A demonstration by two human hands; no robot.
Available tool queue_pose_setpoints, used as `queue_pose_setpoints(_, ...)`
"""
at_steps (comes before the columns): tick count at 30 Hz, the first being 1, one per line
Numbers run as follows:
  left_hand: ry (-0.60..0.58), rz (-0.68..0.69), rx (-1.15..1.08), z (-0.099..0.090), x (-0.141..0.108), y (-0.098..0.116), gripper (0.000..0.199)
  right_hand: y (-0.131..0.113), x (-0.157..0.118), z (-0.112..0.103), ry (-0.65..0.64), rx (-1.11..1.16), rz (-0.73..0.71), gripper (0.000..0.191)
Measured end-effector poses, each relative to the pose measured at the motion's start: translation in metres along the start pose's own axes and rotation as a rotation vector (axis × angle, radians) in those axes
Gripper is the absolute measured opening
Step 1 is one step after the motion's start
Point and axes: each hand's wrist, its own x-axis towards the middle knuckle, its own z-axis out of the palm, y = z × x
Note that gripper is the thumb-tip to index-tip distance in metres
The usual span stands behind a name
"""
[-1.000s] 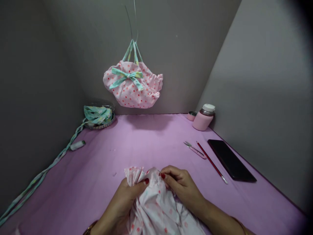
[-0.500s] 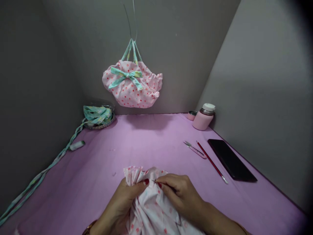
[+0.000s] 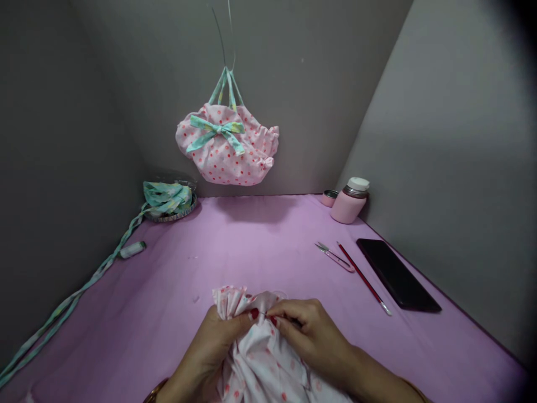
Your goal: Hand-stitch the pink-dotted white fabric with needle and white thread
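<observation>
White fabric with pink and red dots (image 3: pixel 262 361) lies bunched at the bottom centre, its upper edge gathered in folds. My left hand (image 3: pixel 213 341) is closed on the gathered fabric, with the thumb pressed on top. Just to the right, my right hand (image 3: pixel 312 336) pinches a thin needle (image 3: pixel 263 313) between thumb and forefinger, at the folds beside my left thumb. A faint loop of thread (image 3: pixel 282 293) shows behind the fabric's top edge.
A dotted pink piece with a green bow (image 3: pixel 226 145) hangs at the back wall. Green strips (image 3: pixel 168 197) fill a basket at left, near a small tube (image 3: pixel 132 249). At right are snips (image 3: pixel 334 257), a red pencil (image 3: pixel 364 280), a black phone (image 3: pixel 396 274) and a pink jar (image 3: pixel 349 202).
My left thumb and my right fingertips have shifted very slightly at the folds. A thread loop now shows behind the fabric. The surroundings look the same.
</observation>
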Motion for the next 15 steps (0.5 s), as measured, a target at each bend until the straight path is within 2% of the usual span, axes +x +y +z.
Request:
queue_pose_setpoints(3, 0.011, 0.002, 0.015, 0.002, 0.0007, 0.0005, 0.022, 0.0006, 0.0001, 0.0004, -0.005, 0.067, 0.074, 0.028)
queue_pose_setpoints(6, -0.014, -0.02, 0.023, 0.0041, -0.0002, 0.0027, 0.02, 0.0023, 0.0016, -0.0006, -0.032, 0.155, 0.147, 0.055)
queue_pose_setpoints(8, -0.014, -0.017, 0.061, 0.0046, -0.0009, 0.0044, 0.018, 0.0035, 0.0029, -0.0017, -0.074, 0.231, 0.184, 0.06)
queue_pose_setpoints(12, 0.008, 0.013, 0.178, 0.0034, -0.0006, 0.0068, 0.012, 0.0042, 0.0043, -0.0027, -0.154, 0.315, 0.216, 0.018)
queue_pose_setpoints(15, 0.012, 0.015, 0.193, 0.0028, -0.0002, 0.0068, 0.012, 0.003, 0.0037, -0.0023, -0.149, 0.323, 0.254, 0.013)
